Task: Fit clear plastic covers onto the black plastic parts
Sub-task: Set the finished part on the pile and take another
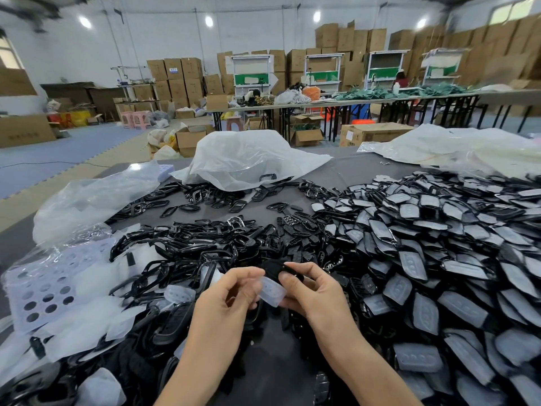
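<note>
Pinching a clear cover [272, 292] in my left grip [231, 291], black part [278, 267] in right grip [311, 285]; finished pile [439, 244] along the worktop's [339, 171] right edge, many bare parts [199, 250] wait.

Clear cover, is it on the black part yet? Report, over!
Left hand pinches clear cover. Right hand grips black part. Cover touching part, not fully on. Nothing between them.
</note>
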Demonstrator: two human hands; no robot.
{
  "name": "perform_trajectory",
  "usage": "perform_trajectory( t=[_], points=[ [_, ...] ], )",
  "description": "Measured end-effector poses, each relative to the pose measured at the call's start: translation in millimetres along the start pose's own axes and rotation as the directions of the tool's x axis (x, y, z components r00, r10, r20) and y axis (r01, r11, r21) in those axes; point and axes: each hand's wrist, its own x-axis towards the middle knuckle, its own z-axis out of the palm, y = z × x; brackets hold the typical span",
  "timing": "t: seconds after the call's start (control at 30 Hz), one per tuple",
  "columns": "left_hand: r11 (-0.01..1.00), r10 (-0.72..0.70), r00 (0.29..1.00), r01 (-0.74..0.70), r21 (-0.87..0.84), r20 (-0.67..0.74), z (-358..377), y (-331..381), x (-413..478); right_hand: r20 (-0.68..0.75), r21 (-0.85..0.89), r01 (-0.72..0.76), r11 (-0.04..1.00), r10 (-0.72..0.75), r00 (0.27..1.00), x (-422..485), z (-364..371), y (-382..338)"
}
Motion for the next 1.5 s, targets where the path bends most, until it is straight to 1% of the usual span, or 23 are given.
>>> perform_trajectory(
  t=[0.1, 0.2, 0.3, 0.37, 0.57, 0.7, 0.8, 0.87, 1.0, 1.13, 1.27, 1.33, 1.5],
  points=[
    [1.0, -0.011, 0.999, 0.011, -0.013, -0.051, 1.3, 1.0, -0.7, 0.042, -0.006, 0.001, 1.0, -0.001, 0.999, -1.5, 1.7, 1.1],
    [0.993, -0.05, 0.994, 0.04, -0.107, -0.095, 1.6, 3.1, -0.2, 0.088, 0.015, -0.02, 1.0, 0.019, 0.996, -3.8, 2.8, 0.8],
    [0.979, -0.079, 0.991, 0.057, -0.195, -0.107, 2.2, 3.5, 0.2, 0.136, 0.037, -0.035, 0.999, 0.03, 0.99, -6.6, 6.0, 0.2],
    [0.979, -0.08, 0.991, 0.058, -0.193, -0.109, 3.4, 2.9, -0.6, 0.167, 0.045, -0.024, 0.999, 0.016, 0.986, -7.5, 7.3, 0.6],
    [0.984, -0.076, 0.981, 0.044, -0.173, -0.18, 3.2, 3.7, 0.3, 0.217, 0.09, -0.023, 0.996, 0.003, 0.976, -6.2, 10.8, 1.6],
    [0.976, -0.098, 0.989, 0.073, -0.206, -0.112, 4.3, 4.7, 0.9, 0.174, 0.016, 0.048, 0.999, -0.05, 0.984, -5.1, 8.7, 4.7],
    [0.963, -0.11, 0.993, 0.098, -0.25, -0.036, 4.6, 5.7, 0.8, 0.141, -0.017, 0.064, 0.998, -0.061, 0.988, -3.7, 5.8, 3.8],
    [0.972, -0.091, 0.996, 0.087, -0.216, -0.008, 2.7, 5.9, 0.7, 0.147, -0.021, 0.071, 0.997, -0.067, 0.987, -4.0, 5.8, 2.7],
    [0.999, -0.043, 0.999, 0.043, 0.01, 0.016, -2.2, -0.1, 3.0, 0.189, -0.044, 0.097, 0.994, -0.087, 0.978, -5.4, 5.4, 2.4],
    [0.997, -0.074, 0.997, 0.074, -0.012, 0.005, -0.6, -4.3, 4.1, 0.201, -0.099, 0.112, 0.989, -0.09, 0.975, -4.1, 4.5, 2.0],
    [0.992, -0.073, 0.997, 0.076, -0.099, 0.038, 1.7, -4.9, 2.2, 0.144, -0.137, 0.127, 0.982, -0.107, 0.984, -0.8, 0.7, 1.7],
    [0.997, -0.042, 0.999, 0.044, -0.068, 0.025, 3.4, -3.9, 0.5, 0.13, -0.15, 0.134, 0.98, -0.115, 0.985, -0.2, -1.4, 2.3],
    [0.999, 0.018, 1.0, -0.019, 0.035, 0.008, 9.1, -0.2, -5.3, 0.171, -0.227, 0.182, 0.957, -0.144, 0.975, -3.2, 1.8, 5.6]
  ],
)
